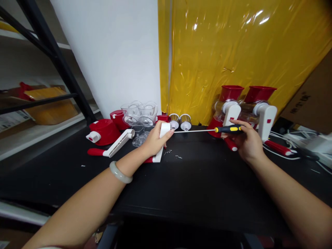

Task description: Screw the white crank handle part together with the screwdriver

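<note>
My left hand is closed around a white crank handle with a red grip, held upright above the black table. In my right hand is a screwdriver with a black and yellow handle. Its long shaft runs level to the left, the tip reaching the crank handle by my left thumb; whether it sits in a screw I cannot tell. Several small screws lie on the table just right of the crank handle. Another white crank handle with a red grip rests to the left.
Red grater bases and clear plastic housings stand at the back left. Two metal grater drums are by the yellow-wrapped panel. Two assembled rotary graters stand at the right, near white cables. A black-framed shelf is at the left.
</note>
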A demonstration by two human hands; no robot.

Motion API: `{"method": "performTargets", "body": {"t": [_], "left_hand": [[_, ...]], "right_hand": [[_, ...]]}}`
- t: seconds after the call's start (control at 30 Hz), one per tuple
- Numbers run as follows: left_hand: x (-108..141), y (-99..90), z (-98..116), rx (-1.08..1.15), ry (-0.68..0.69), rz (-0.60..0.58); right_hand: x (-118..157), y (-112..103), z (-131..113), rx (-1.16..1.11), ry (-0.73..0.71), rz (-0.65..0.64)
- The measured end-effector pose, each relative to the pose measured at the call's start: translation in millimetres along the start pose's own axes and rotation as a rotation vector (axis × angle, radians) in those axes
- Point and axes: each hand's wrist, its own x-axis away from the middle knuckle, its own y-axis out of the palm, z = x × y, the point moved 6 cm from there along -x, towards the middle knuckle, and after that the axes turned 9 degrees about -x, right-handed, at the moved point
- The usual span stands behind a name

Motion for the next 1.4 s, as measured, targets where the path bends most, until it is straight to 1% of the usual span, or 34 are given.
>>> {"method": "performTargets", "body": {"t": [0.1,0.27,0.5,1.03,1.4], "left_hand": [[-0.2,0.5,-1.4,0.004,-0.006,-0.013],[0.4,1.1,0.2,0.03,0.004,-0.023],[1.1,-0.2,2.3,0.029,0.001,-0.016],[1.9,-0.6,2.4,0.02,-0.015,-0.024],[2.9,0.0,0.3,0.022,-0.027,-0.032]], "right_hand": [[1.1,2.4,-1.3,0.005,0.002,-0.005],[2.5,2.3,-2.6,0.024,0.0,0.041],[3.5,4.2,-4.0,0.044,-0.026,0.013],[7.4,6.9,-5.4,0.027,0.042,0.044],[10.5,13.7,-10.6,0.051,0.04,0.039]]}}
